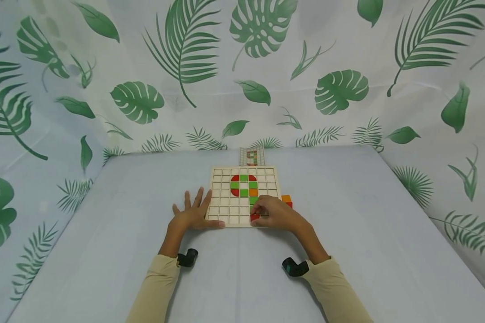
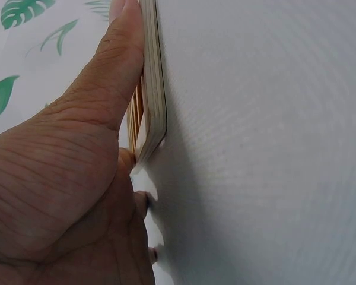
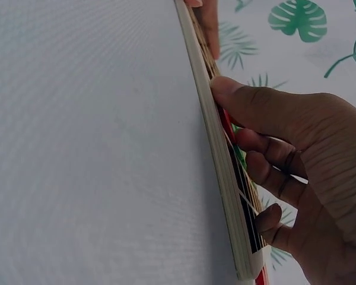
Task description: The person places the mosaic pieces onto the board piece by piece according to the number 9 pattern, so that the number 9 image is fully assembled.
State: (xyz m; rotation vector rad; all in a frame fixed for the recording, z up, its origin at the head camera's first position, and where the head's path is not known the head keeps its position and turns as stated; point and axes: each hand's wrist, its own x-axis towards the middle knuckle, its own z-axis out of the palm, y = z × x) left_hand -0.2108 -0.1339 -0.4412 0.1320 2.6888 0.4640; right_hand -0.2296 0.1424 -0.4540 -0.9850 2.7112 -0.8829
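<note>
A pale wooden grid board (image 1: pixel 223 211) lies on the table, with red, green and orange tiles set in its cells in a loop with a tail. My left hand (image 1: pixel 191 217) is spread flat at the board's left side; its thumb lies along the near edge, as the left wrist view also shows. With thumb and curled fingers, my right hand (image 1: pixel 276 213) pinches a red tile (image 1: pixel 254 217) low in the grid's front row. That red tile (image 3: pixel 227 126) shows between thumb and fingers in the right wrist view. Just beyond it, a green tile (image 1: pixel 253 200) is partly covered by the fingers.
A patterned card (image 1: pixel 244 157) with a small coloured grid picture stands behind the board. Orange and red blocks (image 1: pixel 286 198) sit against the board's right side, partly behind my right hand. A leaf-print cloth (image 1: pixel 210 116) hangs around the pale table (image 1: pixel 347 193).
</note>
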